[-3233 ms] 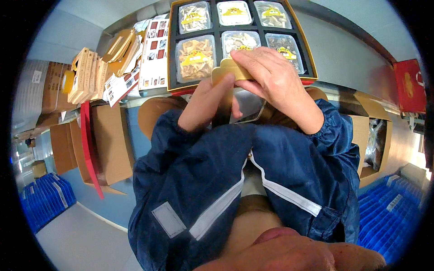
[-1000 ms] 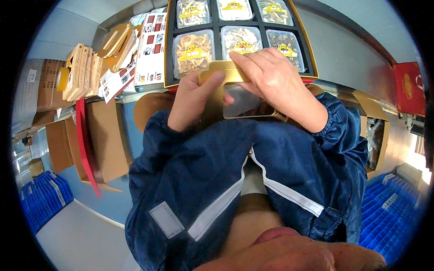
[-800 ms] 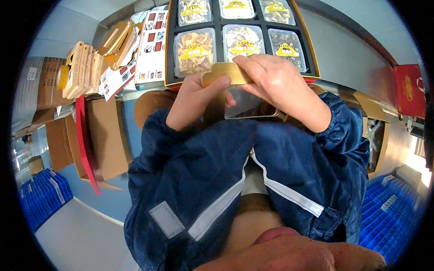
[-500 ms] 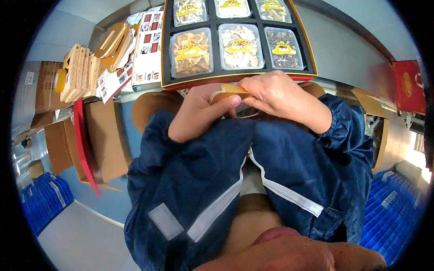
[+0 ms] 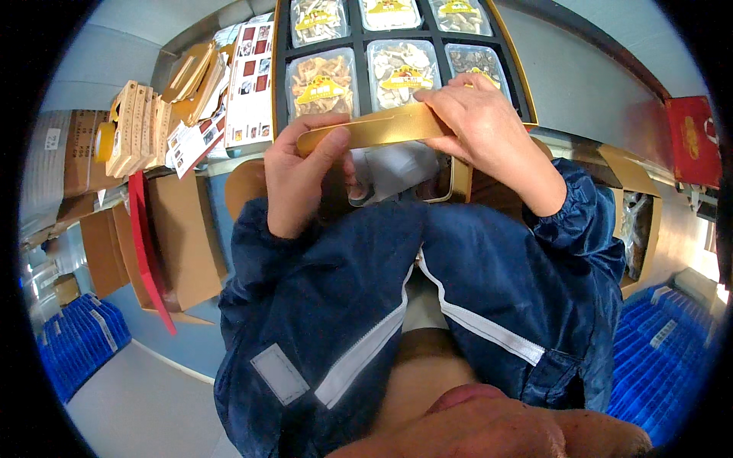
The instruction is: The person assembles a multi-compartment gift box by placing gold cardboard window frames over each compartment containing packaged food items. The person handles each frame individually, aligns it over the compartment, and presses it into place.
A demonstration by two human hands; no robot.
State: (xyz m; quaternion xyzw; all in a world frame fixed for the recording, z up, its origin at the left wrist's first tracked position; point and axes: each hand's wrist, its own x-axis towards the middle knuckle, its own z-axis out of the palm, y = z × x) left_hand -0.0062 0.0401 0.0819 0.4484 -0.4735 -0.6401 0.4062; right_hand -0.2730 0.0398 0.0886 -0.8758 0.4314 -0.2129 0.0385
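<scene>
A gold card strip [image 5: 385, 128] is stretched between my two hands at the near edge of a gift box. My left hand [image 5: 294, 164] pinches its rounded left end, thumb on top. The right end is gripped by my right hand [image 5: 482, 122], which covers part of a tub of dark dried food [image 5: 475, 59]. The box has a gold rim [image 5: 521, 65] and black dividers [image 5: 361, 72]. Its clear tubs include pale dried slices [image 5: 402, 65] and tan dried strips [image 5: 321, 72]. Below the strip, near my lap, lies a shiny greyish-clear item [image 5: 397, 169], partly hidden.
Left of the box are printed sheets [image 5: 250, 84], a pile of tan card pieces [image 5: 195, 76] and upright wooden-looking slabs [image 5: 131, 130]. Open cardboard boxes [image 5: 183, 237] stand at the left, one beside a red panel [image 5: 149, 256]. A red case [image 5: 691, 141] sits far right. Blue stacks [image 5: 82, 336] flank me.
My hands have moved apart, left hand leftward and right hand up over the box. The strip, curled between them before, is now extended. More of the greyish-clear item shows below.
</scene>
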